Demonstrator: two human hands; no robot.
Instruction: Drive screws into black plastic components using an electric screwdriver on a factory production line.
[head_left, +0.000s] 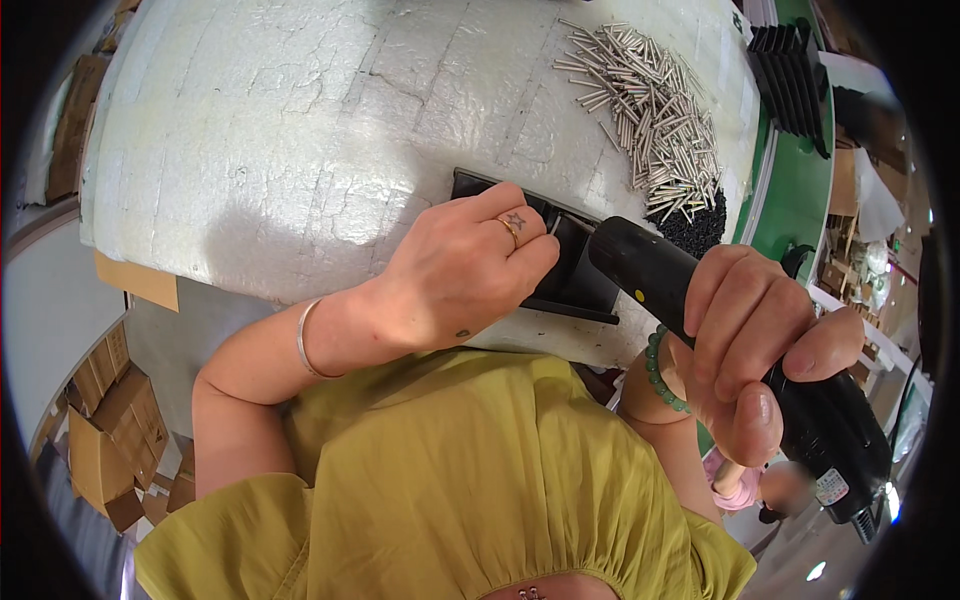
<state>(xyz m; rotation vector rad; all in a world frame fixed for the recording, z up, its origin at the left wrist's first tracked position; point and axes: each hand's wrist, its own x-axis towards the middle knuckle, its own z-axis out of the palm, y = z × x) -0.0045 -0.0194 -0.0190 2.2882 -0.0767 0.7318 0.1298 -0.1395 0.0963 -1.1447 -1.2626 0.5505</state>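
A black frame-like part (585, 285) with raised walls lies at the front of the padded work surface. My left hand (470, 260) is closed over its left portion, fingers curled down against it; the fingertips and anything pinched in them are hidden. Wrapped in my right hand (765, 345) is a black electric screwdriver (645, 265), slanting from lower right to upper left. Its nose is at the right part of the black part, with a thin bit reaching down toward it. Whether the bit touches a screw cannot be seen.
Beyond the screwdriver lies a heap of long silvery pins or screws (650, 120), bordered by small black pieces (700, 228). Several ribbed black parts (790, 85) stand on a green strip (805, 190) at right. Cardboard boxes (115, 435) sit lower left. Another person's pink sleeve (735, 485) shows lower right.
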